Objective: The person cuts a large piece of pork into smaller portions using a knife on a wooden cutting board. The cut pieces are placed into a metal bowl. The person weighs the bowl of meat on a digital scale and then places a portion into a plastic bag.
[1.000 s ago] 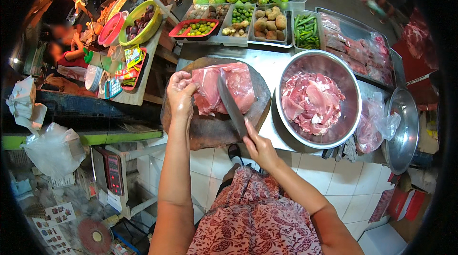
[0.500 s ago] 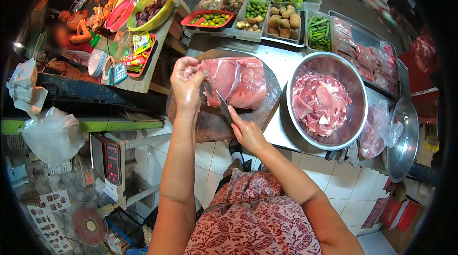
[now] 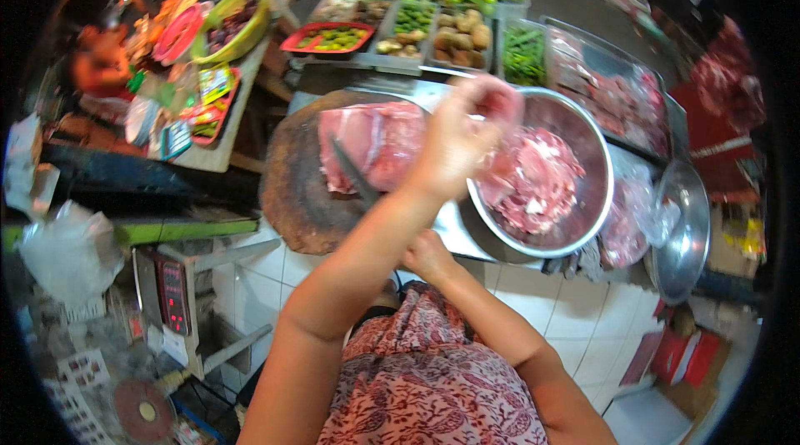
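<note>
Pink slice (image 3: 505, 107) is gripped in my left hand (image 3: 452, 143) near the steel bowl (image 3: 595, 187); my right hand (image 3: 429, 256) clutches the knife (image 3: 355, 172) at the meat block (image 3: 400, 128). My crossing left forearm (image 3: 367, 249) could dip and get cut.

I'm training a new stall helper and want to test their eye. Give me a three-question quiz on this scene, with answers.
1. What lies on the board?
A) Limes
B) A meat block
C) A fan
2. True or false: the knife's blade is over the bowl.
3. Which hand is nearer the bowl?

Key:
1. B
2. False; in this view it shows over the meat block.
3. The left hand, by its rim.
</note>
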### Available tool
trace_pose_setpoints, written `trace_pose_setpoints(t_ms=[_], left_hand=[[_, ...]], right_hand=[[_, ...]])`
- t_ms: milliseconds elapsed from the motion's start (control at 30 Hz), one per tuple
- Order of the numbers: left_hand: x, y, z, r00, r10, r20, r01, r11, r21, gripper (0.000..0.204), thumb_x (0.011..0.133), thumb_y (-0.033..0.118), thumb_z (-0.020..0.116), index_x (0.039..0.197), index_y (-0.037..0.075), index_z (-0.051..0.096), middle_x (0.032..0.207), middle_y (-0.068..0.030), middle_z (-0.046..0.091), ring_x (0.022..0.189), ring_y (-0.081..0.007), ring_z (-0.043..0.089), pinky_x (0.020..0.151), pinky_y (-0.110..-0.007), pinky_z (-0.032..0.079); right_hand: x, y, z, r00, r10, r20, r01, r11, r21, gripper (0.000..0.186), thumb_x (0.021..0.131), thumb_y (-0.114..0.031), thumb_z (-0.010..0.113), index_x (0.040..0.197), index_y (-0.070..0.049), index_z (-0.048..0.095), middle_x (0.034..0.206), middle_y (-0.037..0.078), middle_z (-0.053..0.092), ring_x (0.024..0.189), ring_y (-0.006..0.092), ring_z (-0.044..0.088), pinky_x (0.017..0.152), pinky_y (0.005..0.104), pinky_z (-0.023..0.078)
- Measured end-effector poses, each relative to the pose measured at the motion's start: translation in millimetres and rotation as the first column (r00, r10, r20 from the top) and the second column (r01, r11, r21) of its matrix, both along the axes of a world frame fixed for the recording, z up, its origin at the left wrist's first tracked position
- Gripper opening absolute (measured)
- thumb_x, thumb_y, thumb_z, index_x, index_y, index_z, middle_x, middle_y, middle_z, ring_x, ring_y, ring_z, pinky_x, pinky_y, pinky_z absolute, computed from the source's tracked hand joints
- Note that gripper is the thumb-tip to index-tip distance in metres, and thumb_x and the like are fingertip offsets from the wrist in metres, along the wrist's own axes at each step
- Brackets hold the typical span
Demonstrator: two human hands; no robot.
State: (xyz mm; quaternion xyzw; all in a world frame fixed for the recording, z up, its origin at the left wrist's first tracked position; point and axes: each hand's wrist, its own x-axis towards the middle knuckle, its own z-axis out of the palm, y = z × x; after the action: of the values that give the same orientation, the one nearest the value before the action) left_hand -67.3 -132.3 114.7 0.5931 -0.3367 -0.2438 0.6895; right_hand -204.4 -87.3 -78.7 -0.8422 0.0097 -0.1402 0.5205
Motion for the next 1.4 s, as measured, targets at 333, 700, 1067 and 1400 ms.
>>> trace_pose_setpoints(t_ms=[333,700,1067,1400], left_hand=[[50.4,112.7,-94.8,0.585,0.411,0.699,-0.720,0.659,0.215,0.068,0.104,0.043,0.043,0.152,-0.004,0.030,0.159,-0.0293,0.021,0.150,-0.0455,0.014,0.122,-0.050,0.014],[102.9,120.4,-152.2,0.654,0.291,0.698,-0.692,0.602,0.398,0.086,0.103,0.054,0.037,0.156,-0.005,0.004,0.162,-0.0300,0.006,0.152,-0.0440,0.000,0.122,-0.051,0.004],[95.6,127.0,-154.4,0.769,0.267,0.581,-0.596,0.627,0.501,0.084,0.104,0.056,0.030,0.157,-0.002,-0.001,0.164,-0.0245,0.002,0.153,-0.0393,-0.004,0.122,-0.051,0.000],[81.7,140.9,-119.3,0.583,0.571,0.578,-0.770,0.614,0.170,0.025,0.079,0.000,0.077,0.102,0.001,0.067,0.104,-0.0101,0.068,0.087,-0.0194,0.065,0.080,-0.032,0.053]], right_hand=[[61.0,-40.8,57.1,0.958,-0.284,-0.031,0.284,0.938,0.201,0.058,0.093,-0.005,0.060,0.148,-0.007,0.041,0.104,0.022,0.062,0.089,0.0318,0.060,0.076,0.0396,0.052],[142.2,-26.9,99.9,0.962,-0.265,-0.067,0.267,0.964,0.013,0.062,0.092,-0.003,0.055,0.152,-0.007,0.038,0.108,0.031,0.066,0.095,0.0443,0.068,0.083,0.0421,0.053],[124.3,-11.5,88.5,0.965,-0.257,-0.046,0.259,0.965,0.043,0.063,0.092,-0.004,0.056,0.151,-0.004,0.036,0.083,0.032,0.064,0.075,0.0462,0.067,0.068,0.0499,0.051],[92.2,-7.3,75.9,0.972,-0.222,-0.072,0.217,0.974,-0.071,0.068,0.091,-0.007,0.058,0.154,-0.011,0.032,0.077,0.030,0.065,0.072,0.0486,0.065,0.067,0.0556,0.051]])
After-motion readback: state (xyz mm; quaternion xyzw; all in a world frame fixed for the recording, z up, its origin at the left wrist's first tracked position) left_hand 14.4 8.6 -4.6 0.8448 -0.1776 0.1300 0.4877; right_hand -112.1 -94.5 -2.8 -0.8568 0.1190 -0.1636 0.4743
